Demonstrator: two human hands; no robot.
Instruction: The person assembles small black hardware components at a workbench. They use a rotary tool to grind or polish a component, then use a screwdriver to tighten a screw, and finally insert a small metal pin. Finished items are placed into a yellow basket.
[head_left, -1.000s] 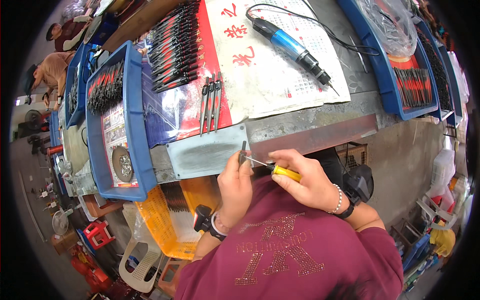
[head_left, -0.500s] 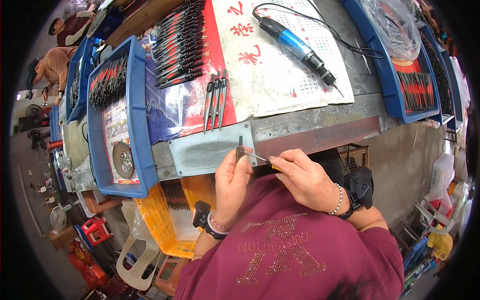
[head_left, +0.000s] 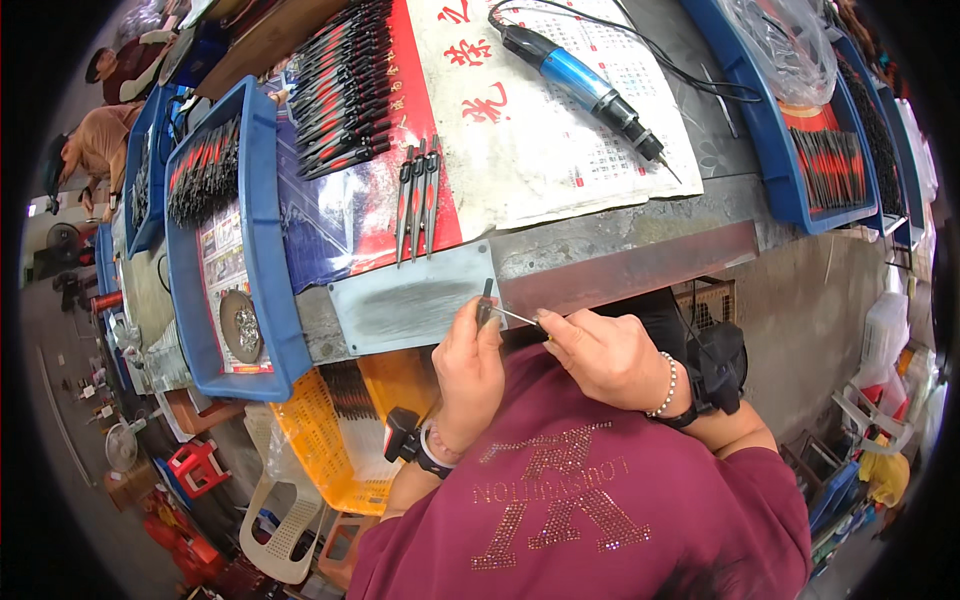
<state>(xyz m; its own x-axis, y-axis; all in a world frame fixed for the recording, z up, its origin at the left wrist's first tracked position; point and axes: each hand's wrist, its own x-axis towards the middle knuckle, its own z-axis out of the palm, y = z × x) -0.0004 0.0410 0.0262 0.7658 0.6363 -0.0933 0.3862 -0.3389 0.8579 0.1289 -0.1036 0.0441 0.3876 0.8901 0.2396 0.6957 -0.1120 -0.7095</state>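
My left hand (head_left: 468,370) is closed on a small dark part (head_left: 485,305), held upright between thumb and fingers just past the bench edge. A screwdriver (head_left: 517,317) sits in my closed right hand (head_left: 610,360), its thin shaft reaching left so that the tip is at the dark part. Its handle is mostly hidden by my fingers. Beyond my left hand lies a pale metal plate (head_left: 345,325) with a dark smudge. Several slender black-and-red pieces (head_left: 417,200) lie near the plate, and a larger row of the same pieces (head_left: 345,110) is behind them.
A blue corded electric screwdriver (head_left: 580,85) rests on a printed sheet (head_left: 540,190). Blue trays (head_left: 290,280) of black-and-red pieces flank the bench; a small dish (head_left: 241,326) of shiny bits is in the left one. Below is a yellow basket (head_left: 315,440). Other people (head_left: 100,145) are far left.
Both hands keep their grips, and the screwdriver still meets the dark part. That part has tilted slightly, and the whole view has shifted a little.
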